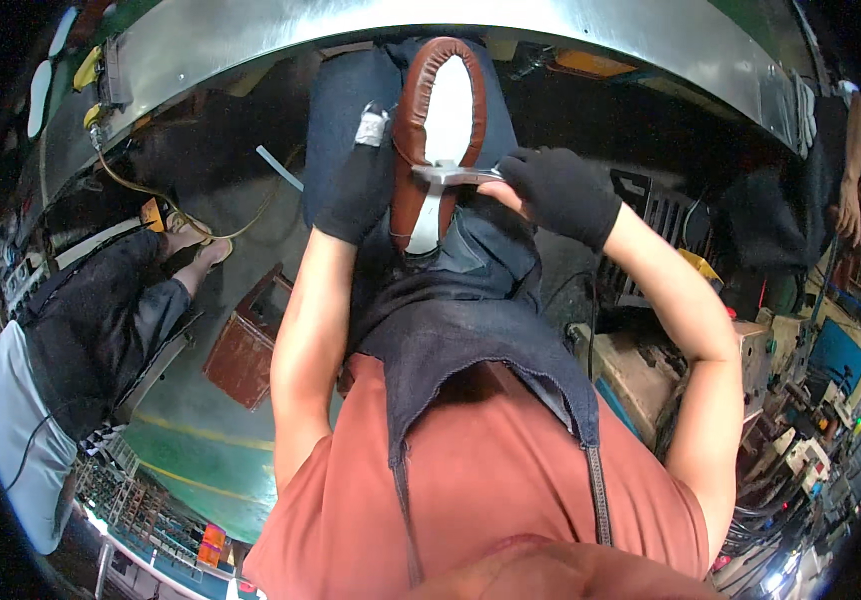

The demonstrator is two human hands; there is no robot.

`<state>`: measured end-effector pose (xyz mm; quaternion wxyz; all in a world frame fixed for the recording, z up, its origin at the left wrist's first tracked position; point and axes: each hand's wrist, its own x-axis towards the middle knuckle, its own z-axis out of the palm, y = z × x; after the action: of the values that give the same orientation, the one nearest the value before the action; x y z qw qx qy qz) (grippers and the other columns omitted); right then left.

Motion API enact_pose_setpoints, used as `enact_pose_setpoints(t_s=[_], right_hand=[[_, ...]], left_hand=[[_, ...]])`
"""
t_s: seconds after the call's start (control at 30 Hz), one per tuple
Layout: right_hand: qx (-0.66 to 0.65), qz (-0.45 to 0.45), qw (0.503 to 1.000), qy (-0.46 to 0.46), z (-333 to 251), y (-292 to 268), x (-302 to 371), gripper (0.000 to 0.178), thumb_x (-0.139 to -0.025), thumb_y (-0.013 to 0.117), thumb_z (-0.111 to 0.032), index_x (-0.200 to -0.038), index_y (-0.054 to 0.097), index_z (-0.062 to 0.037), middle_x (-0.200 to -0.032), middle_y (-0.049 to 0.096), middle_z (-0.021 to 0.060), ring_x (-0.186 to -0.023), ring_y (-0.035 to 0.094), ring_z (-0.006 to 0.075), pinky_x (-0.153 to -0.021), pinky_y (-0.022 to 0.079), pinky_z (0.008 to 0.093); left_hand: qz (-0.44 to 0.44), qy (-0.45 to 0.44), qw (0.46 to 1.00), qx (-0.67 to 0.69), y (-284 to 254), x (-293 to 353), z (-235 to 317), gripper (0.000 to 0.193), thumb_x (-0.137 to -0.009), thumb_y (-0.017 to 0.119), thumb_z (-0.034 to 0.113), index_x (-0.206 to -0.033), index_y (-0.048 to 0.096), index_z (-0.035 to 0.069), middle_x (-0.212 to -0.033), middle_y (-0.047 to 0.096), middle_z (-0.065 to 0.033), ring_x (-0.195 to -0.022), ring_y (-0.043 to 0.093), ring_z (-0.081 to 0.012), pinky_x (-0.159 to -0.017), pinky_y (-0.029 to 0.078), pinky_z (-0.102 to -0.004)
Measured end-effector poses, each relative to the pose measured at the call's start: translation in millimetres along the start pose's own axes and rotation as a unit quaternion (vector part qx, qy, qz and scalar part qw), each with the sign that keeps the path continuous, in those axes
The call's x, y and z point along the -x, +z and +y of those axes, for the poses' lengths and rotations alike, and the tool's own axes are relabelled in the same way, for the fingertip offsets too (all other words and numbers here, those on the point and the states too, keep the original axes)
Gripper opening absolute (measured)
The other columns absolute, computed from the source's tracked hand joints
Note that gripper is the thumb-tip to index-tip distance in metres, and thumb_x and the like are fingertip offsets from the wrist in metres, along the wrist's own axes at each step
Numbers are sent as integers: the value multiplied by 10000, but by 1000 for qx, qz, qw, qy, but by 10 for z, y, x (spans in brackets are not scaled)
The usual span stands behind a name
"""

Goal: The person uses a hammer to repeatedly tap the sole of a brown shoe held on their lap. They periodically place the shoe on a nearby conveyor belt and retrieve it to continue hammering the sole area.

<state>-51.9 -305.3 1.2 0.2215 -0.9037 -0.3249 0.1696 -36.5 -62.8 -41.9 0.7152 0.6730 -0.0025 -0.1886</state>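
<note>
A brown leather shoe upper (411, 120) lies sole side up across my thighs, its toe toward the bench. The leather is folded in pleats around a white insole (448, 105). My left hand (356, 190), in a black glove with pale tape around one digit, is closed against the shoe's left side; some of its fingers are hidden. Closed around a metal hammer (466, 175) is my right hand (556, 190), also black-gloved with a bare thumb tip. The hammer's head lies over the narrow middle of the sole, seemingly touching it.
A metal bench edge (431, 18) curves across the front. Leftward are a brown stool (246, 345), a hose (191, 220) and a seated person (81, 350). Machinery (641, 375) stands close by my right arm. Another person's hand (851, 210) shows at far right.
</note>
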Motion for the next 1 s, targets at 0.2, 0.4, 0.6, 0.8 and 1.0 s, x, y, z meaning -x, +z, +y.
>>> enact_pose_setpoints(t_s=[0.2, 0.4, 0.6, 0.8, 1.0], right_hand=[[-132, -61, 980, 134, 137, 80, 477, 371, -918, 500, -347, -820, 613, -7, -693, 580, 203, -622, 575, 339, -584, 432, 386], [-126, 46, 990, -39, -399, -487, 62, 353, -897, 531, -362, -833, 611, -25, -722, 589, 201, -677, 588, 373, -590, 457, 414], [42, -39, 997, 42, -38, -376, -122, 397, -910, 497, -392, -818, 626, -28, -759, 604, 206, -673, 598, 366, -583, 476, 412], [-261, 6, 945, 199, 58, 90, 79, 476, -957, 417, -416, -791, 593, -5, -632, 576, 82, -587, 564, 167, -559, 444, 305], [-518, 93, 711, 467, -303, 1278, 567, 717, -918, 245, -627, -1069, 523, 17, -577, 575, 80, -601, 567, 174, -649, 458, 272]], left_hand=[[187, 172, 937, -240, 382, -133, -477, 392, -899, 554, 335, -1075, 488, -9, -1003, 594, -225, -930, 608, -344, -788, 473, -409], [96, 153, 957, -227, 287, -264, -540, 433, -821, 669, 274, -1095, 462, 10, -931, 603, -198, -887, 609, -309, -745, 475, -393], [-55, 87, 990, -96, 192, 19, -294, 778, -692, 799, 229, -1291, 345, 31, -1198, 497, -130, -1130, 498, -246, -969, 405, -364], [-5, 186, 957, -220, 109, 96, -247, 892, -690, 797, 300, -1351, 257, 39, -1301, 407, -145, -1205, 436, -269, -1008, 382, -374], [51, 23, 987, 148, 206, -54, 48, 630, -756, 707, 101, -1293, 383, 35, -1173, 515, -65, -1034, 534, -179, -896, 440, -318]])
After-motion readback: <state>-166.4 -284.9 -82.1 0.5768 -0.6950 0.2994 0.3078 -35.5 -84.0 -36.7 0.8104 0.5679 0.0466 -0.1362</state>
